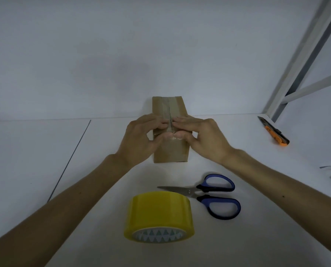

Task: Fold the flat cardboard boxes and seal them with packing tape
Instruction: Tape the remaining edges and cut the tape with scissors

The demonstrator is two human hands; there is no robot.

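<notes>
One small cardboard box [170,153] stands mid-tabletop [35,151], taped seam up, left hand [139,139] and right hand [205,139] pressing flat fingers either side of it, probably rubbing the strip down; tape roll [159,214] and scissors [203,195] parked just nearer, within reach.
</notes>
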